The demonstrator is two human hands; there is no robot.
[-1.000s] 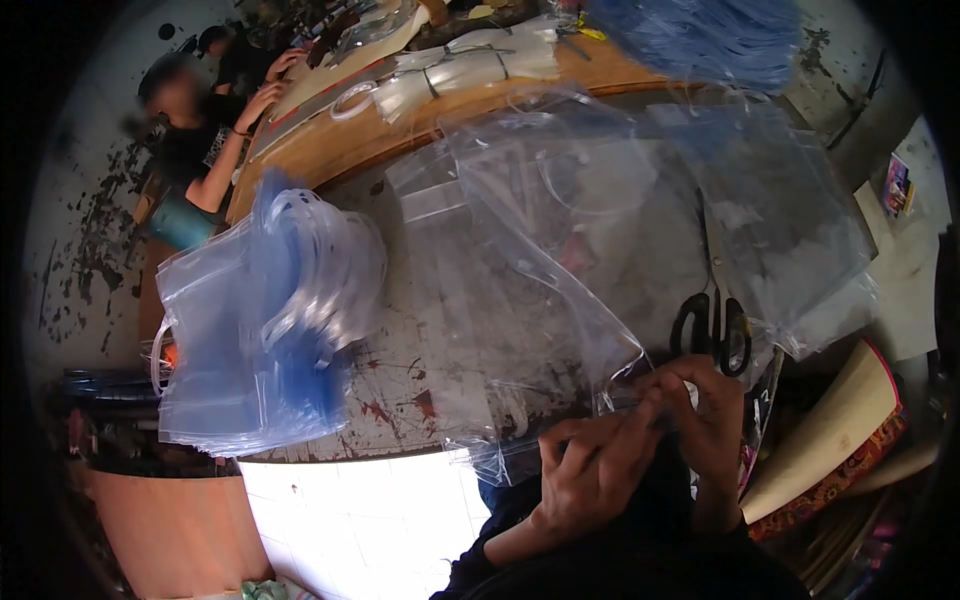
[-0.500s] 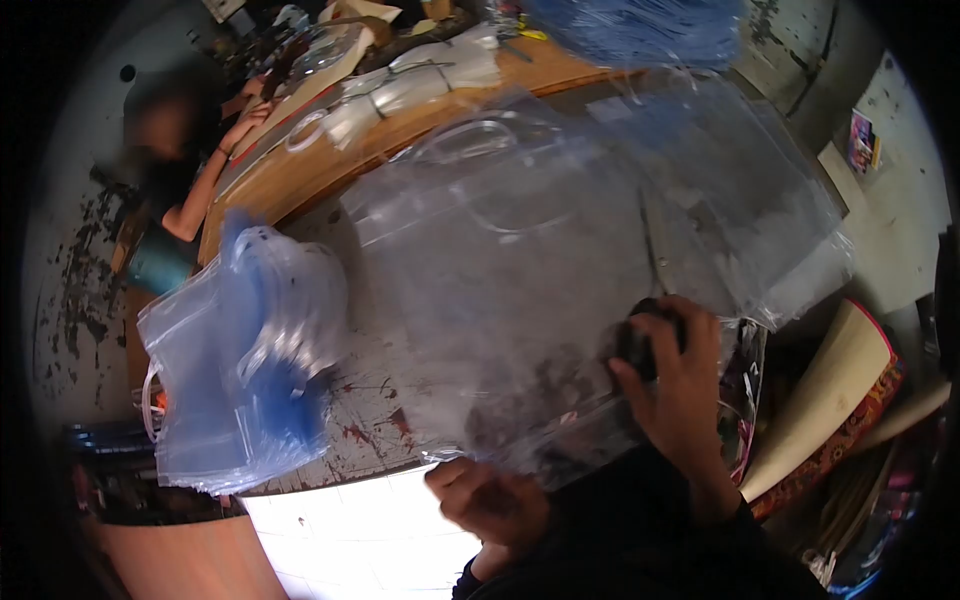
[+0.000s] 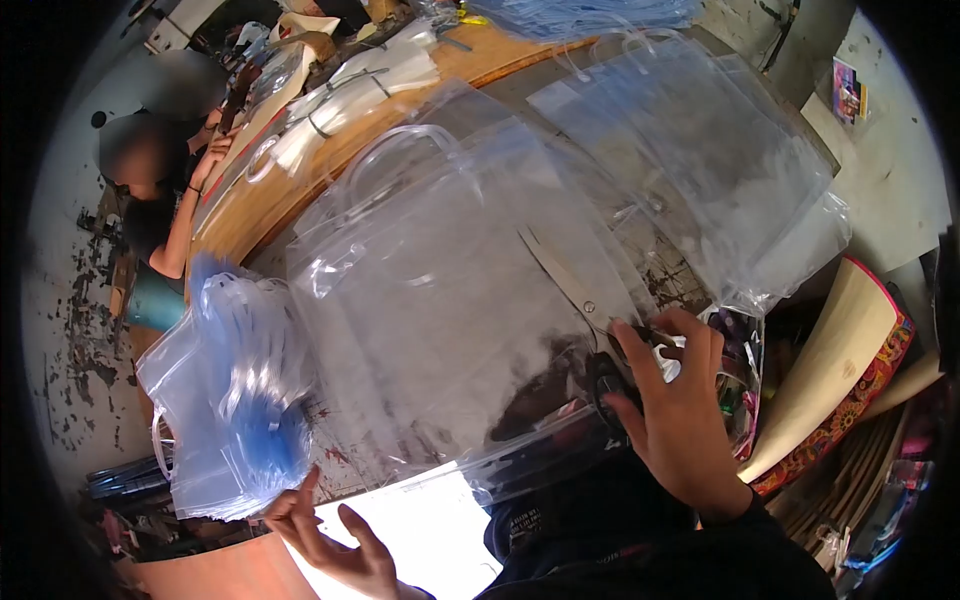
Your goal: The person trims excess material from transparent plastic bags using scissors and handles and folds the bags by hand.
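A pair of scissors (image 3: 570, 285) with black handles lies over a clear plastic bag (image 3: 440, 260), its open blades pointing away from me. Around the handles are the thumb and fingers of my right hand (image 3: 680, 420). The clear bag has a looped handle at its far end and lies flat on the worktable. My left hand (image 3: 335, 545) is open, fingers apart, at the near edge of a stack of blue-tinted plastic bags (image 3: 245, 390). Its fingertips are at the stack's lower corner; whether they touch it I cannot tell.
More clear bags (image 3: 710, 160) lie at the right, and a blue plastic pile (image 3: 590, 15) sits at the back. Two people are at a wooden table (image 3: 235, 225) at the left, near a tied bundle of strips (image 3: 350, 95). Rolled patterned sheeting (image 3: 830, 370) stands at the right.
My left hand has moved left from the clear bag's near edge to the blue-tinted stack, and its fingers have opened. The scissors' blades have spread and shifted left. The view has shifted.
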